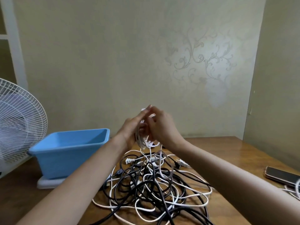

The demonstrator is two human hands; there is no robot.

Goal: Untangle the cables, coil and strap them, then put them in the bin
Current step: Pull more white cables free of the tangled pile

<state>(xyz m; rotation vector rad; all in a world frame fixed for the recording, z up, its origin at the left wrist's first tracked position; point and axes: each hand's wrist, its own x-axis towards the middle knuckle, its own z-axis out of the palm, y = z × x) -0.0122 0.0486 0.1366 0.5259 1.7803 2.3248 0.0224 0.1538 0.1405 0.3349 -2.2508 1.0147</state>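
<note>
The right hand [159,125] curls its fingers onto a white cable [144,142], whose loops hang gathered in a small bundle between both palms, raised above the table. The left hand [131,127] lies against the other side of the bundle with its fingers stretched upward, their tips meeting those of the right hand. The hands are blurred, so it cannot be told whether the left thumb clamps the loops.

From the bundle, white strands drop to the tangle of cables [154,181] directly below, a heap of black and white leads crossing over one another. A white two-pin plug [129,160] lies at its far left edge and a dark plug [181,163] at its far right.

The heap rests on a glossy brown wooden table [219,153] pushed against a pale wall [113,62] with a faint scroll pattern. A phone [280,176] lies near the table's right edge, well apart from the heap. A white fan [19,120] stands at the left.

The blue bin [68,151], a rectangular plastic tub, sits left of the heap on a flat white base [47,182]. No cable shows in the part of its inside that is visible.
</note>
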